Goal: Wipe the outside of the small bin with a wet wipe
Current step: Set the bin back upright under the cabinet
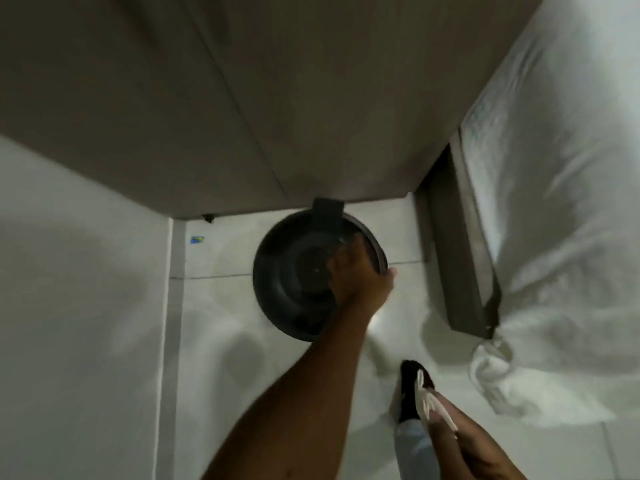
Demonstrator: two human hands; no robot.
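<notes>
Left hand: the left hand (360, 275) reaches down from the lower middle of the view and lies on the right part of the bin's top, fingers curled over the lid, thumb sticking out past the right rim. It grips the edge of the bin.
Right hand: the right hand (460, 441) sits low and to the right of the left forearm, well apart from the bin. Its fingers are pressed together, pinching a wet wipe.
Wet wipe: the wet wipe (427, 398) is white and crumpled into folds, sticking up and out from the right hand's fingertips, above a dark shoe.
Small bin: the small bin (294, 271) is round and dark, seen from straight above, standing on the floor directly under the left hand. A flat dark tab (327, 212) juts from its far edge, beyond the left hand's fingers, touching or just beside the base of the cabinet.
Cabinet: the cabinet (207, 98), brown and wood-toned, fills the view beyond the left hand.
Floor: the floor (225, 323) is pale tile with grout lines, spreading out left of the left forearm.
Bed: the bed (561, 202), covered in white bedding, lies to the right of both hands; its brown frame (464, 254) is near the bin's right side.
Foot: a foot in a dark shoe (408, 393) stands just beside the right hand, with a pale denim trouser leg (412, 445) below it.
Sharpness: the whole view is blurred, so fine detail of the lid cannot be told.
</notes>
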